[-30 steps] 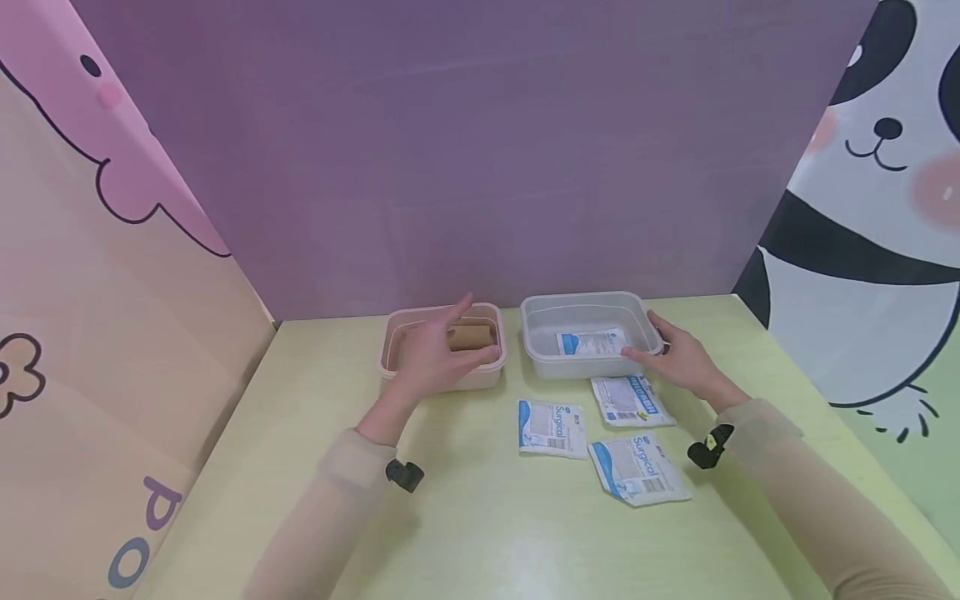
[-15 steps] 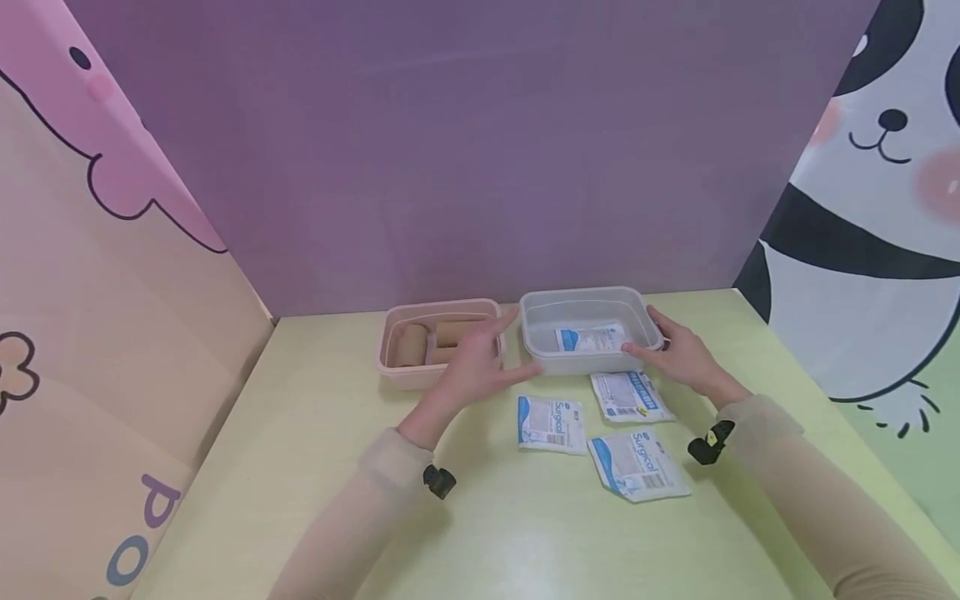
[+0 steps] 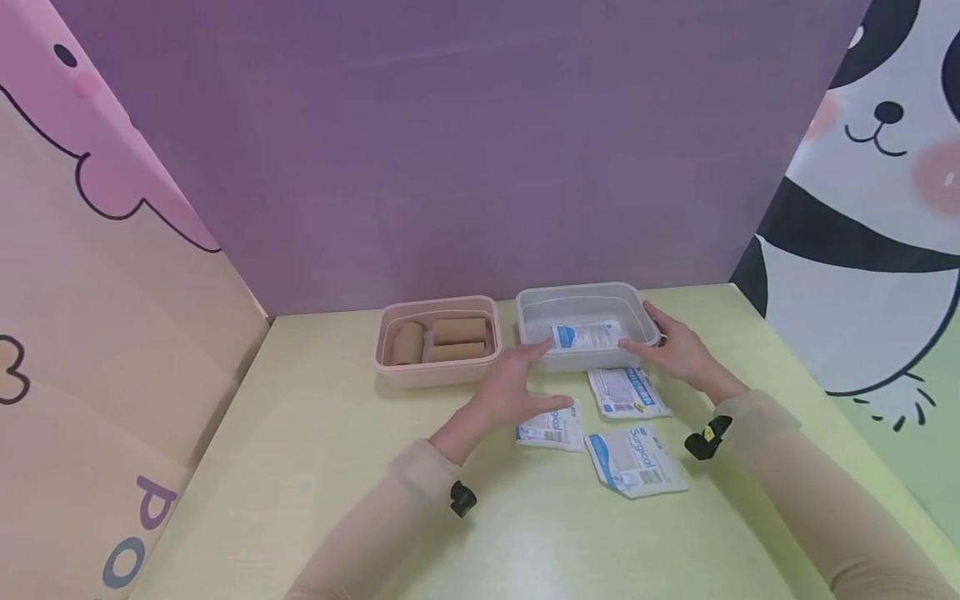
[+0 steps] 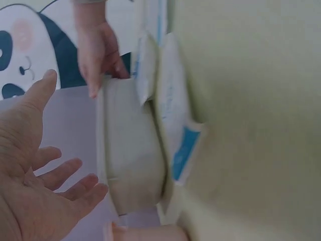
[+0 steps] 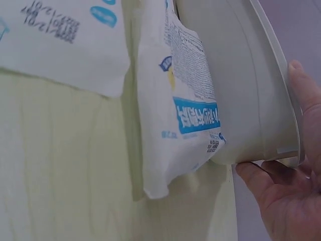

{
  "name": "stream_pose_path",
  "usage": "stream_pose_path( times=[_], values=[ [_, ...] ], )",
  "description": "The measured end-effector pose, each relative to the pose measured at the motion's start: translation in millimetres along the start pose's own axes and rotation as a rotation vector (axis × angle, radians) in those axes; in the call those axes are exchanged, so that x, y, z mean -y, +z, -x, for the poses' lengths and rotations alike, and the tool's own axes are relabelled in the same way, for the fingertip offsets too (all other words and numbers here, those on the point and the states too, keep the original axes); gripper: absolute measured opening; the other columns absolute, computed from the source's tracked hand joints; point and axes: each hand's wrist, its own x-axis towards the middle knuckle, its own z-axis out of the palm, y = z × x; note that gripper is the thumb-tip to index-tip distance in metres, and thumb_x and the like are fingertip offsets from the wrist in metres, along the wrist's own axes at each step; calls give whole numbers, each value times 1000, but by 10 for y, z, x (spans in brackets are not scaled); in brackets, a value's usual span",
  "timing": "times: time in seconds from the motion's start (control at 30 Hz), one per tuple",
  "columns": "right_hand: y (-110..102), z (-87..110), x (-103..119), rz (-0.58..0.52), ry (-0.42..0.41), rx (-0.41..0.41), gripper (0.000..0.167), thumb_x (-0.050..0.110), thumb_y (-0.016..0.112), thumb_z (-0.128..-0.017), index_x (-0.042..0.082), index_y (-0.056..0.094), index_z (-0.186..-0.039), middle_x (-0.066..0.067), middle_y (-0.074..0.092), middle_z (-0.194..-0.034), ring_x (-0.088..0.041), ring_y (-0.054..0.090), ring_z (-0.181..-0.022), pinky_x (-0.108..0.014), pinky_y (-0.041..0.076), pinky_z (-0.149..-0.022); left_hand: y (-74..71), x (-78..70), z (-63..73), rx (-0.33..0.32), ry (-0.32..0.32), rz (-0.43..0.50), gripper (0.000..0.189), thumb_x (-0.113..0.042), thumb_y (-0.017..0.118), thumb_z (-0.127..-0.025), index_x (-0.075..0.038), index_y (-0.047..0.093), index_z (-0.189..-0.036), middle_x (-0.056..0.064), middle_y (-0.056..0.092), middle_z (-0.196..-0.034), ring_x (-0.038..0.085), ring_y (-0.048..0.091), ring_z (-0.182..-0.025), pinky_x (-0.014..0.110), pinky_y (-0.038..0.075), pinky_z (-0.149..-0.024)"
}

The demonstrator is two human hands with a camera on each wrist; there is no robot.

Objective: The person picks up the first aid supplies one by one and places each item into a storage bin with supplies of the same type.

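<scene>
My right hand (image 3: 682, 350) grips the right end of a whitish plastic box (image 3: 585, 362), its thumb over the near rim. Inside that box lies a white and blue packet (image 3: 588, 335). My left hand (image 3: 510, 392), thumb and fingers spread, hovers with nothing in it before the box's near left corner. Partly hidden by it is a flat packet (image 3: 553, 435) printed "Surgical". Another such packet (image 3: 637, 462) lies to its right. A third packet (image 3: 626, 392), with a blue band, rests against the box's front wall, as the right wrist view shows.
To the left stands a pink plastic box (image 3: 438, 377) holding tan rolls: one upright to the eye (image 3: 408, 343), two crosswise (image 3: 459, 331). Behind both boxes rises a purple panel (image 3: 480, 167). The pale yellow table (image 3: 300, 467) has side panels with cartoon prints.
My left hand has moved right and nearer, from over the pink box to above the left packet, uncovering the tan rolls. My right hand stays on the whitish box.
</scene>
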Motion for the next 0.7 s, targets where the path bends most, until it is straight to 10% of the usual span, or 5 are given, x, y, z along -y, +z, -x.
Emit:
stream_pose_path(
  times=[0.3,0.7],
  values=[
    [-5,6,18,-20,-2,0,108,54,70,-100,7,4,-172,-30,26,-172,-54,35,-154,-68,37,-121,278,47,31,99,-79,-86,95,-49,87,-88,-14,42,-164,5,47,-167,29,45,-154,41,39,-127],
    [0,17,33,-45,7,5,108,54,70,-100,8,4,-172,-30,26,-173,-54,34,-155,-69,36,-122,473,182,67,168,-25,-229,92,-54,85,-87,-10,48,-160,7,53,-163,28,50,-150,39,38,-128]
  ],
)
